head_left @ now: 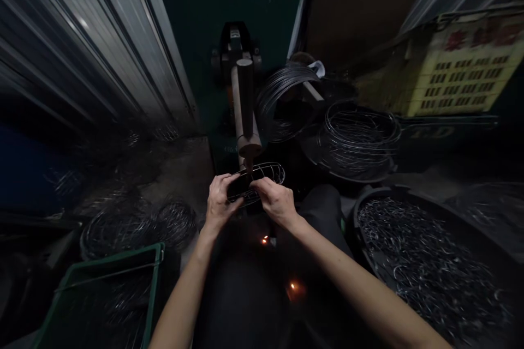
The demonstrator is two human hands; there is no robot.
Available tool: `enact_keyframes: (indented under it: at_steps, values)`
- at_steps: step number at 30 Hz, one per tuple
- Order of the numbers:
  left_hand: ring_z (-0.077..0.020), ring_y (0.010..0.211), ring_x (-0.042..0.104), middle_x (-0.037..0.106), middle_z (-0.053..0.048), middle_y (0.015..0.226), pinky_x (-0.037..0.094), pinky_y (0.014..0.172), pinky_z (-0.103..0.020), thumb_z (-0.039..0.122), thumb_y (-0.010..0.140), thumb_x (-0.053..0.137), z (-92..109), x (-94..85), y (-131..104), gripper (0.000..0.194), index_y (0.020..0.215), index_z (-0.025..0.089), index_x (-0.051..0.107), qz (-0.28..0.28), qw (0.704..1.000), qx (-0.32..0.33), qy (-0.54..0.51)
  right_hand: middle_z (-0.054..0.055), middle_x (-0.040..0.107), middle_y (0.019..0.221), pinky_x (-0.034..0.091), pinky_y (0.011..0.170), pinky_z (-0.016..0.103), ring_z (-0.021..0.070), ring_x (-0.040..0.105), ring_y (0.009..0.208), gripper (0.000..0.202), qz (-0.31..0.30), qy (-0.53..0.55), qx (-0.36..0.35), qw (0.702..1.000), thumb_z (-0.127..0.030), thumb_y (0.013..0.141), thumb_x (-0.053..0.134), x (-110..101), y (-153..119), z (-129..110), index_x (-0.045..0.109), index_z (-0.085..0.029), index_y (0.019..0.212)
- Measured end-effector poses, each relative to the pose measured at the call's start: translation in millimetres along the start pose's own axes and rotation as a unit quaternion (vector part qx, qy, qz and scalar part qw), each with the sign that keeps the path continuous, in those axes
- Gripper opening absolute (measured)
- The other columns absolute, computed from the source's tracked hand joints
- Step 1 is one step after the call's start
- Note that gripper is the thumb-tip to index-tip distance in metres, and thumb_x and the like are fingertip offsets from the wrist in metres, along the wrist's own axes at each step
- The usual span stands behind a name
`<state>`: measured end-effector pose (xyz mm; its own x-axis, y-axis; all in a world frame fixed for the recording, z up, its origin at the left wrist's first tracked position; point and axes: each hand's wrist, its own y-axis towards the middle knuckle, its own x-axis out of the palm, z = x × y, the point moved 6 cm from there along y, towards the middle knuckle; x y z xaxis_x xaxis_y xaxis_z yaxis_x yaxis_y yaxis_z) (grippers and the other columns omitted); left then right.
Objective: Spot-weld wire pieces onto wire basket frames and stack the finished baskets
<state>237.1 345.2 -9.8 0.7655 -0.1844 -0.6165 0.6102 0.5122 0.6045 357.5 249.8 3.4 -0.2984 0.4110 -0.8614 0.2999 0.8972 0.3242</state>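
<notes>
In the middle stands a spot welder, its round arm ending in a narrow tip over a wire basket of thin bent rods. My left hand grips the basket's left side, thumb below and fingers above. At the tip, the fingers of my right hand are pinched together against the basket's near side; what they pinch is too small and dark to make out. Two orange sparks glow below my hands, over my lap. Part of the basket is hidden behind my fingers.
To the right, a black tub holds many short curved wire pieces. Behind it are wire rings, a wire coil and a yellow crate. A green crate and more wire rings lie left.
</notes>
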Motion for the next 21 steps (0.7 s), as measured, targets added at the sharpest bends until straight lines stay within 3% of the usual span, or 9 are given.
enact_keyframes:
  at_steps: [4, 6, 8, 11, 14, 16, 19, 21]
  values:
    - [-0.0247, 0.11, 0.051, 0.051, -0.009, 0.116, 0.045, 0.096, -0.044, 0.018, 0.071, 0.068, 2, -2.3, 0, 0.058, 0.124, 0.022, 0.045, -0.008, 1.0, 0.014, 0.012, 0.0, 0.067, 0.106, 0.04, 0.06, 0.019, 0.0084, 0.061, 0.071, 0.026, 0.053, -0.005, -0.012, 0.998, -0.03, 0.095, 0.043, -17, -12, -5, 0.063, -0.029, 0.111]
    - [-0.0271, 0.118, 0.046, 0.046, -0.012, 0.126, 0.042, 0.1, -0.048, 0.022, 0.072, 0.069, 1, -2.5, -3, 0.067, 0.131, 0.022, 0.038, -0.016, 1.0, 0.018, 0.016, 0.002, 0.066, 0.111, 0.044, 0.068, 0.02, 0.0103, 0.063, 0.079, 0.025, 0.097, 0.027, -0.009, 0.995, -0.033, 0.094, 0.046, -36, -30, 7, 0.064, -0.027, 0.11]
    - [-0.0286, 0.124, 0.042, 0.042, -0.013, 0.131, 0.039, 0.103, -0.05, 0.025, 0.072, 0.069, -3, -2.2, -9, 0.075, 0.136, 0.022, 0.03, -0.014, 1.0, 0.012, 0.013, 0.004, 0.067, 0.107, 0.047, 0.076, 0.023, 0.0139, 0.063, 0.087, 0.026, 0.138, 0.054, 0.035, 0.988, -0.036, 0.092, 0.047, -56, -58, 40, 0.064, -0.024, 0.107]
    - [-0.0268, 0.121, 0.046, 0.045, -0.012, 0.126, 0.042, 0.101, -0.048, 0.024, 0.073, 0.069, -12, -2.1, -20, 0.074, 0.135, 0.023, 0.029, 0.012, 1.0, -0.014, -0.01, 0.007, 0.069, 0.098, 0.049, 0.08, 0.031, 0.02, 0.064, 0.085, 0.033, 0.16, 0.008, 0.208, 0.965, -0.044, 0.087, 0.045, -80, -124, 128, 0.065, -0.021, 0.099]
    - [-0.0237, 0.112, 0.053, 0.049, -0.01, 0.122, 0.046, 0.097, -0.044, 0.026, 0.073, 0.071, -22, -2.9, -26, 0.074, 0.134, 0.023, 0.029, 0.022, 0.998, -0.033, -0.039, 0.01, 0.07, 0.096, 0.05, 0.074, 0.039, 0.0273, 0.066, 0.08, 0.041, 0.033, -0.087, 0.411, 0.907, -0.048, 0.078, 0.045, -80, -210, 223, 0.064, -0.02, 0.102]
    - [-0.0231, 0.112, 0.054, 0.049, -0.01, 0.122, 0.046, 0.097, -0.044, 0.027, 0.074, 0.071, -26, -3.6, -27, 0.074, 0.134, 0.024, 0.029, 0.006, 0.998, -0.025, -0.051, 0.013, 0.069, 0.098, 0.051, 0.076, 0.041, 0.0304, 0.066, 0.085, 0.043, -0.061, -0.118, 0.476, 0.869, -0.048, 0.074, 0.047, -70, -265, 266, 0.063, -0.019, 0.102]
    - [-0.0236, 0.115, 0.052, 0.048, -0.01, 0.123, 0.044, 0.1, -0.045, 0.025, 0.076, 0.069, -28, -5.0, -26, 0.07, 0.134, 0.024, 0.03, -0.01, 0.998, -0.002, -0.056, 0.013, 0.07, 0.093, 0.051, 0.077, 0.039, 0.0304, 0.066, 0.087, 0.038, -0.156, -0.109, 0.515, 0.836, -0.045, 0.068, 0.054, -47, -325, 295, 0.064, -0.02, 0.095]
    - [-0.023, 0.113, 0.053, 0.049, -0.01, 0.122, 0.045, 0.099, -0.044, 0.023, 0.075, 0.068, -28, -4.9, -26, 0.07, 0.134, 0.023, 0.029, 0.003, 0.998, -0.008, -0.055, 0.012, 0.07, 0.092, 0.051, 0.079, 0.037, 0.0292, 0.066, 0.091, 0.028, -0.188, -0.092, 0.51, 0.834, -0.039, 0.066, 0.057, -31, -342, 296, 0.065, -0.023, 0.088]
